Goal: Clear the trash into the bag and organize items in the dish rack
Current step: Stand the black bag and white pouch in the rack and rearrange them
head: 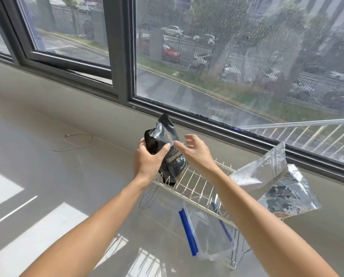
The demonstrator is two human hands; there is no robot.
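glossy black foil pouch [168, 148], crinkled silver foil bags [277, 186], white coated wire rack [195, 184], clear plastic container [209, 236].

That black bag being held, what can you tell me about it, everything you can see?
The black bag is a glossy, crinkled pouch with pale lettering on its front. It stands roughly upright, its bottom among the wires at the dish rack's far left end. The left hand grips its upper part; the open right hand hovers beside it.

Bright daylight pours through the window [227, 56], whose streaked glass hazes the upper right. Sunlit patches and bar shadows fall on the floor [37, 216] at lower left. Edges bow, perhaps from the wide lens.
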